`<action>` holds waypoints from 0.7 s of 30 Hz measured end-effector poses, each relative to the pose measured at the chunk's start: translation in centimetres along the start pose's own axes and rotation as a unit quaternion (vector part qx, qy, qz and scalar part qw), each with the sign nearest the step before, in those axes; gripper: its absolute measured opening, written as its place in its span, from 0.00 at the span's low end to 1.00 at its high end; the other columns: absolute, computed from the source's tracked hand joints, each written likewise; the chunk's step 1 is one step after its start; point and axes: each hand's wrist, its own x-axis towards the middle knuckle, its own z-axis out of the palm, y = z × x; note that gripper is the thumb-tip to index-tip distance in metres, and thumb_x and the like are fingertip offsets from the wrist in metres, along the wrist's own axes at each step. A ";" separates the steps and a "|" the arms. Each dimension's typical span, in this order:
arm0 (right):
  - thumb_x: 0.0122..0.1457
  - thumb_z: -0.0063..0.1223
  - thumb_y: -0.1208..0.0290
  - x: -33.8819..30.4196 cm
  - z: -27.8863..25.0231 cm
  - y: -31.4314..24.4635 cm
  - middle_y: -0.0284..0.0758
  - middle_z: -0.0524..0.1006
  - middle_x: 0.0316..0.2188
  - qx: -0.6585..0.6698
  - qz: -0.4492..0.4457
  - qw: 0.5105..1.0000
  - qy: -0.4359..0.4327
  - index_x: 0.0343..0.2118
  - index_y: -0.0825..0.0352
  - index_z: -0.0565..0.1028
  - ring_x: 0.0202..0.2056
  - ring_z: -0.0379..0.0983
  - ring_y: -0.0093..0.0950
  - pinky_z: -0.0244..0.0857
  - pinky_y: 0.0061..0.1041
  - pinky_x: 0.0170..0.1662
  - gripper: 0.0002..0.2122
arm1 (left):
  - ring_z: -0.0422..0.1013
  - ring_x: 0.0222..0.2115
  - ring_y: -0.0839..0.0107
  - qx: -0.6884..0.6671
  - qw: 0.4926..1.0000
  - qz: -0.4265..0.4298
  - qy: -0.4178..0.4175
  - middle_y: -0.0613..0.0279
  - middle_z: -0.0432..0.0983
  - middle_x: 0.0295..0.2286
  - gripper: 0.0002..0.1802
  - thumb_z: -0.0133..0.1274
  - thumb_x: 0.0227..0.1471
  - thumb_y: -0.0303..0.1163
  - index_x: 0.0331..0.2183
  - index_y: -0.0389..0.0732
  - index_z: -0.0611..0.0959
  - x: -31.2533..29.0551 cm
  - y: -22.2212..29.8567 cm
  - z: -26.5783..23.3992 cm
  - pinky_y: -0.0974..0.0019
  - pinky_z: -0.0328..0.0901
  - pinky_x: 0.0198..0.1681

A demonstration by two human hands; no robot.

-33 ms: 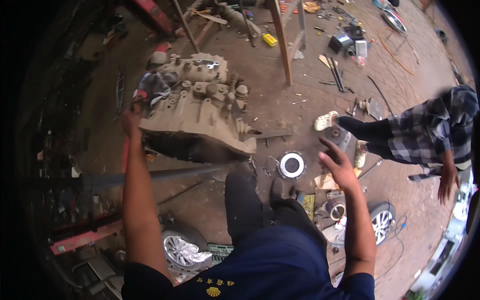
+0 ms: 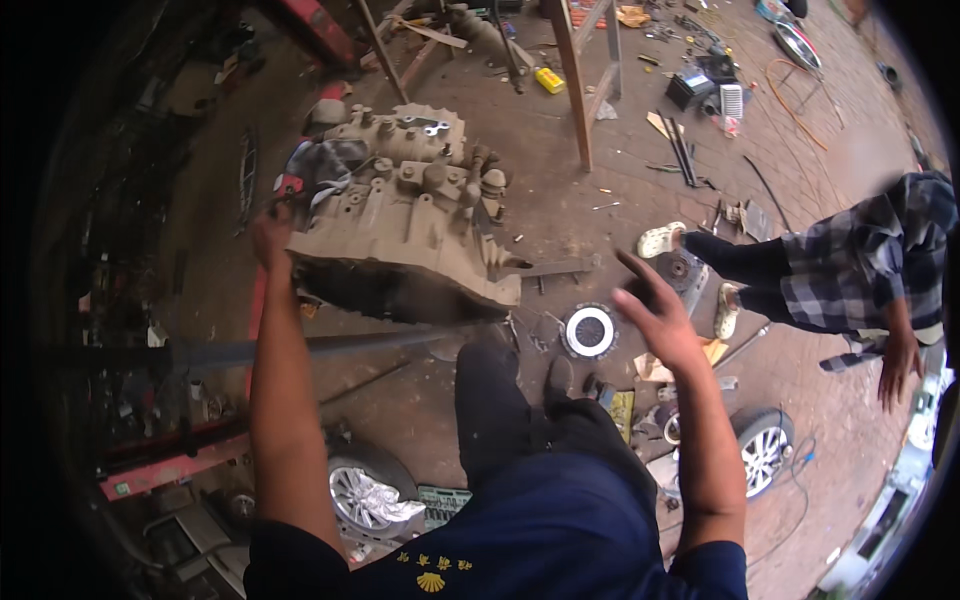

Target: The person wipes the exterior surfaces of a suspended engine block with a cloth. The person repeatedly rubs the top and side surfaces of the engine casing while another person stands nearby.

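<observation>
A dusty gearbox (image 2: 400, 240) sits left of centre, its dark open bell housing turned toward me. My left hand (image 2: 270, 235) is at the housing's left edge, its fingers curled and seemingly gripping it; they are dark and partly hidden. Just beyond that hand, a grey cloth (image 2: 330, 165) and a small red item (image 2: 288, 185) lie against the casing. On top of the gearbox rests a shiny wrench (image 2: 432, 127). My right hand (image 2: 660, 315) hovers in the air with fingers apart, holding nothing. Below and left of it, a round clutch cover (image 2: 589, 318) lies on the ground.
A dark bar (image 2: 330, 345) crosses in front of the gearbox. Another person (image 2: 840, 245) in a checked shirt stands at right. Wheels (image 2: 765, 450) lie nearby, with a wooden-legged stand (image 2: 575, 100) beyond. A black battery (image 2: 690, 90) and scattered tools cover the far ground.
My right hand has shifted slightly left and up. The whole view has moved a little; the left hand stays at the gearbox edge.
</observation>
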 end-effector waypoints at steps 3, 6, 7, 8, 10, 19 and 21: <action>0.60 0.64 0.61 4.1 8.8 -8.5 0.45 0.80 0.43 -0.095 -0.199 0.970 -0.105 0.64 0.66 0.65 0.42 0.77 0.36 0.70 0.32 0.49 0.31 | 0.76 0.41 0.39 -0.037 0.999 -0.013 0.003 0.39 0.80 0.35 0.26 0.46 0.56 0.51 0.41 0.41 0.86 -2.1 2.2 -4.0 0.42 0.69 0.42; 0.57 0.67 0.63 4.5 13.3 -11.7 0.45 0.80 0.39 -0.144 -0.373 0.909 -0.120 0.60 0.66 0.70 0.39 0.78 0.41 0.71 0.34 0.45 0.29 | 0.76 0.41 0.39 -0.034 0.999 -0.031 -0.005 0.41 0.81 0.36 0.25 0.46 0.55 0.51 0.41 0.44 0.87 -2.7 2.2 -4.7 0.42 0.69 0.42; 0.57 0.67 0.64 4.1 13.3 -12.3 0.45 0.80 0.40 -0.160 -0.353 0.909 -0.152 0.58 0.66 0.72 0.40 0.79 0.42 0.71 0.34 0.45 0.27 | 0.76 0.41 0.39 -0.030 0.999 -0.036 -0.005 0.41 0.81 0.37 0.24 0.46 0.55 0.51 0.41 0.45 0.87 -2.9 1.9 -4.6 0.42 0.69 0.42; 0.57 0.67 0.64 3.9 13.0 -11.9 0.45 0.80 0.40 -0.159 -0.318 0.921 -0.163 0.57 0.66 0.73 0.40 0.79 0.41 0.71 0.34 0.45 0.26 | 0.76 0.41 0.39 -0.016 0.998 -0.062 -0.002 0.43 0.81 0.37 0.23 0.46 0.56 0.50 0.42 0.47 0.87 -4.0 4.1 -5.1 0.42 0.69 0.42; 0.57 0.67 0.64 3.4 11.6 -10.8 0.45 0.80 0.40 -0.152 -0.254 0.937 -0.187 0.55 0.67 0.75 0.39 0.79 0.39 0.71 0.34 0.45 0.24 | 0.76 0.41 0.39 -0.017 0.998 -0.056 -0.004 0.43 0.81 0.38 0.23 0.45 0.56 0.49 0.42 0.47 0.87 -4.0 4.4 -5.5 0.43 0.69 0.43; 0.61 0.63 0.68 1.4 7.8 -4.6 0.33 0.78 0.29 -0.071 -0.080 0.991 -0.078 0.53 0.72 0.76 0.32 0.73 0.20 0.68 0.23 0.39 0.20 | 0.77 0.42 0.41 -0.020 0.998 -0.062 0.018 0.41 0.81 0.38 0.22 0.47 0.55 0.47 0.41 0.44 0.87 -4.9 6.4 -6.3 0.45 0.69 0.47; 0.60 0.64 0.69 1.6 7.1 -5.3 0.32 0.77 0.28 -0.124 -0.131 0.982 -0.061 0.53 0.72 0.76 0.31 0.73 0.21 0.68 0.24 0.38 0.20 | 0.77 0.42 0.41 -0.016 0.998 -0.061 0.024 0.40 0.81 0.38 0.23 0.48 0.55 0.47 0.41 0.43 0.87 -4.7 6.3 -6.3 0.45 0.69 0.48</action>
